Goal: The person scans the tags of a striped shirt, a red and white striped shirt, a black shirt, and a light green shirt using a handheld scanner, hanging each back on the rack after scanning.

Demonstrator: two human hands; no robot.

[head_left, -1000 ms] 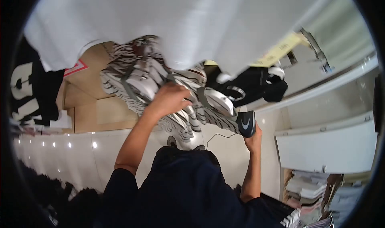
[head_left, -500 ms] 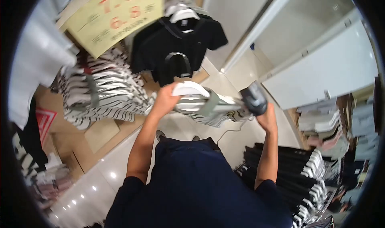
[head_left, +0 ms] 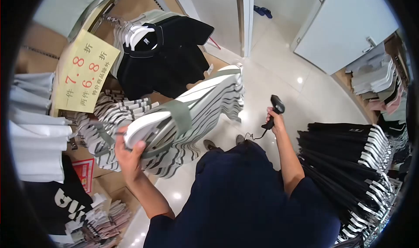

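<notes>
My left hand is closed at the neck end of a white hanger, with the thumb over its near side. A grey, white and black striped shirt on that hanger stretches away to the right, a plain grey-green band across it. In my right hand is a black handheld barcode scanner, its handle wrapped by my fingers and its head up. The scanner's cord runs down toward my waist. Scanner and shirt are apart.
More striped shirts hang at the left behind a yellow price sign. Black polo shirts hang beyond them. A rack of black garments stands at my right; a white door is ahead.
The scanner has moved away from the striped shirt and is now held upright, lower at the right. My left hand has shifted left with the shirt, and the view has turned.
</notes>
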